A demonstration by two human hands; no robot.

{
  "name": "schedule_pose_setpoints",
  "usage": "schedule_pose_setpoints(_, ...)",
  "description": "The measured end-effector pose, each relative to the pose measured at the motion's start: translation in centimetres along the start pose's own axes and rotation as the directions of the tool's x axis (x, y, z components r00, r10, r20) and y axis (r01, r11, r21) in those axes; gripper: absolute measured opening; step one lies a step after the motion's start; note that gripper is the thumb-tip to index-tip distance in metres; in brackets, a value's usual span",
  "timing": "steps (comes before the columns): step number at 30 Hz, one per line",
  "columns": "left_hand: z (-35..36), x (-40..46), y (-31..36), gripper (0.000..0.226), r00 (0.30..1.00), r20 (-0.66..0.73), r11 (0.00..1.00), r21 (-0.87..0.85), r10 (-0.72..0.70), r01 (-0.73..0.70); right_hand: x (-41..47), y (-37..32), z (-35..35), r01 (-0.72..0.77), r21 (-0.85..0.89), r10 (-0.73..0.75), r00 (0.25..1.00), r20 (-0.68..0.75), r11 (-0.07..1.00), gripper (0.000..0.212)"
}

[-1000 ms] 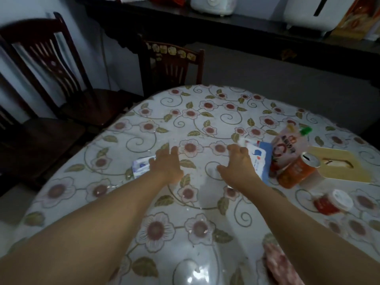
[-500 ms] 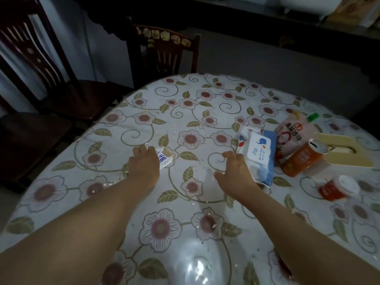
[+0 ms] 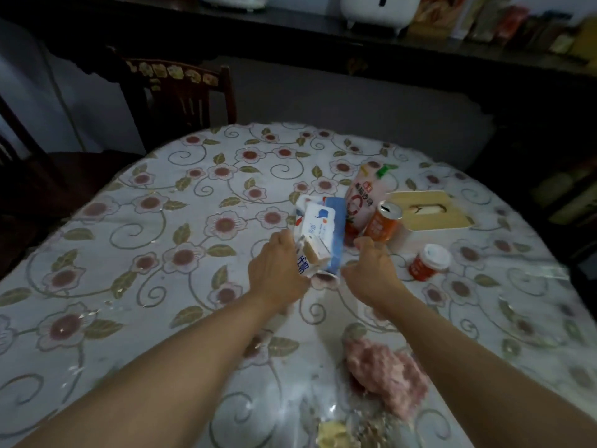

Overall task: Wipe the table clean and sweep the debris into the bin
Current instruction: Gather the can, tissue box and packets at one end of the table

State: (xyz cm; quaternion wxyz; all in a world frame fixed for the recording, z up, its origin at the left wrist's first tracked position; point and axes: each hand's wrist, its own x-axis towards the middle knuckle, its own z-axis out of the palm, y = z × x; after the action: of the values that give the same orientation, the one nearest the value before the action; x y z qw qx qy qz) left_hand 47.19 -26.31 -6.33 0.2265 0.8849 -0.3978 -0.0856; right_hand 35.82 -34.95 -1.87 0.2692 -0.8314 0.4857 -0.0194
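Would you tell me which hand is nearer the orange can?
Right. The right hand sits just below the orange can, its fingers close to the base. The left hand is farther left, holding a small carton.

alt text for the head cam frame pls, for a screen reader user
A person's left hand grips a small white carton against a blue-and-white wipes pack on a floral-clothed table, while the right hand hovers beside it, fingers loosely curled. Behind stand a pouch, orange can, red cup and tissue box; a pink cloth lies nearer.
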Motion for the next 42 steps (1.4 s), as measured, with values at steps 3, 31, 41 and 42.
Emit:
schedule_pose_setpoints(3,2.3,0.6,4.7,0.065,0.999,0.034,0.992,-0.119,-0.041,0.044,0.7,3.3,-2.1,-0.044,0.013,0.044,0.998,-0.034,0.999,0.057)
schedule_pose_setpoints(31,10.4,-2.0,8.0,0.070,0.929,0.329,0.971,-0.108,-0.169,0.214,-0.1,13.3,-1.6,0.161,0.031,-0.164,0.983,0.088,0.986,0.051)
schedule_pose_setpoints(41,8.4,-3.2,5.2,0.064,0.941,0.300,0.986,0.009,-0.159,0.164,-3.3,13.3,5.0,0.225,-0.167,-0.143,0.906,0.398,0.960,0.058)
schedule_pose_setpoints(42,8.3,-3.4,5.1,0.064,0.940,0.303,0.987,0.017,-0.159,0.161,-3.5,13.3,5.4,0.231,-0.199,-0.140,0.912,0.387,0.952,0.056)
